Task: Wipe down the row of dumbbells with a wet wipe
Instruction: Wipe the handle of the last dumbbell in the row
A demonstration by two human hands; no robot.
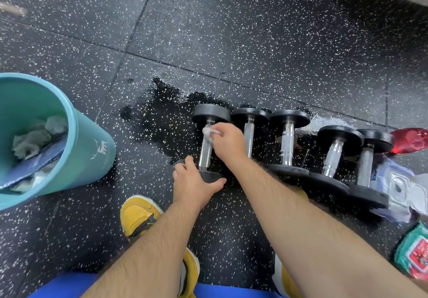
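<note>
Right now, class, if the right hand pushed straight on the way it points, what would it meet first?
The right hand points away and left; its wipe seems to touch the handle of the leftmost dumbbell, so that handle comes first. Beyond it, only wet floor.

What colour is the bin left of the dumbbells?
The bin is teal, best seen in the head view.
</note>
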